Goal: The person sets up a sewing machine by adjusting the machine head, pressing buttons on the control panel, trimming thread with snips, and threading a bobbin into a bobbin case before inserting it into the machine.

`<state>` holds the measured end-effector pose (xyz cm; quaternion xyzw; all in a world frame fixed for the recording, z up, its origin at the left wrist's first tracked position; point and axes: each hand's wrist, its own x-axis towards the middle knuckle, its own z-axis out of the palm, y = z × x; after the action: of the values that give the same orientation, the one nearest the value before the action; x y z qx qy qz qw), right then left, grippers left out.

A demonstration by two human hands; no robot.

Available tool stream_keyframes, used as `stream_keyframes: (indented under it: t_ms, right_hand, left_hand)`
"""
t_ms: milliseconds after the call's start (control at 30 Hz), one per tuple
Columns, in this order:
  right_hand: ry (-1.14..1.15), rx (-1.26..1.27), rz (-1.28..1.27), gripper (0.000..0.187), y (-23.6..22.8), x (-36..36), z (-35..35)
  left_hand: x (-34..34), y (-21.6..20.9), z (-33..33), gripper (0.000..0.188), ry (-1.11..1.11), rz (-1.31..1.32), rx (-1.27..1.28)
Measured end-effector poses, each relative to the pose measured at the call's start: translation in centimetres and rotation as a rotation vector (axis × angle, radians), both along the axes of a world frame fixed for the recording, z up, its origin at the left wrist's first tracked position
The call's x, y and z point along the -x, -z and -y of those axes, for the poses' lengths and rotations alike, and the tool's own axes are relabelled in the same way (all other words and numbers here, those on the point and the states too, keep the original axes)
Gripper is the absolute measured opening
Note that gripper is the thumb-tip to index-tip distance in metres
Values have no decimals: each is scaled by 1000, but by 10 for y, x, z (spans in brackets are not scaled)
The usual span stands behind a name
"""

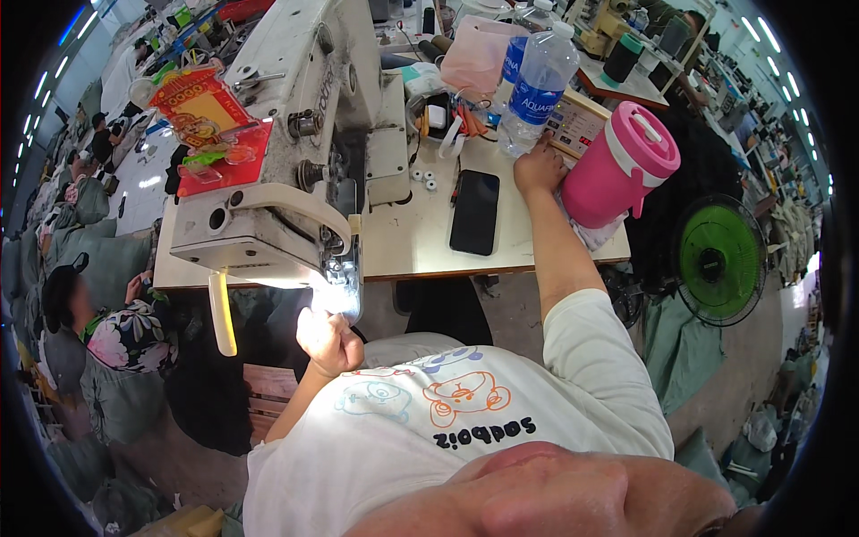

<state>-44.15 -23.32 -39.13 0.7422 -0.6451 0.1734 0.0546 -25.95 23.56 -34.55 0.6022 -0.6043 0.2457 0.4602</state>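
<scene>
My left hand is closed just below the lit needle area of a white industrial sewing machine. Glare and the curled fingers hide whatever it may hold. My right arm stretches across the table, and my right hand has its fingers extended at a beige control panel with small lights and buttons. A clear water bottle with a blue label stands by these fingertips. Right of the wrist is a pink drink jug with a white-topped lid.
A black phone lies on the tabletop near small white bobbin-like pieces. Behind sits a container of tools. A red packet rests on the machine. A green fan stands right; another person sits left.
</scene>
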Motion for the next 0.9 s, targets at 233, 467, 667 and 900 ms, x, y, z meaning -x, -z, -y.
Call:
stream_keyframes:
  t_ms: [233,467,667,900]
  right_hand:
    - [14,-25,-11,72,6,-4,6]
    - [-18,-2,-26,76,4,0,13]
    - [-25,-52,-3,76,3,-1,11]
    - [-26,-28,-18,76,5,-1,9]
  left_hand:
    - [0,6,-7,14,-9,6,-22]
    - [-7,7,2,25,-3,16,-19]
    - [-8,11,1,29,17,-6,-5]
    - [-7,11,-1,30,28,-12,-3]
